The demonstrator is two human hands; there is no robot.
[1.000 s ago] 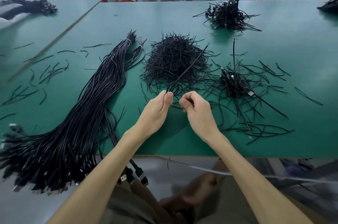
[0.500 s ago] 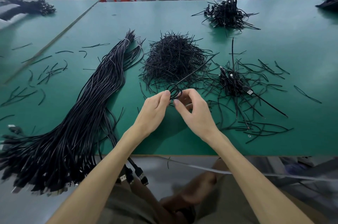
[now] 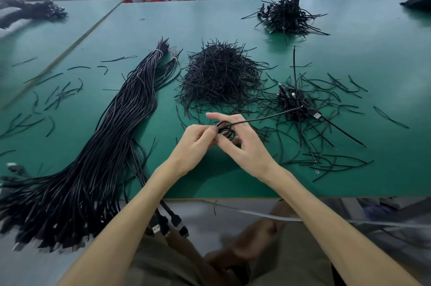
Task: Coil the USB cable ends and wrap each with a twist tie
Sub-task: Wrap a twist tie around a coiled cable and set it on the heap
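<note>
The left grip (image 3: 198, 143) pinched the small coil (image 3: 225, 131). The right grip (image 3: 247, 149) curled its thumb and lower fingers about it, forefinger straight beyond. The coil sat between both grips, above the bench (image 3: 233, 180), its tail (image 3: 268, 117) running out to their right. Easing either pinch would likely let the stiff loops spring open. The ties (image 3: 219, 75) lay heaped beyond the grips. Whether one was already held, the fingers hid.
</note>
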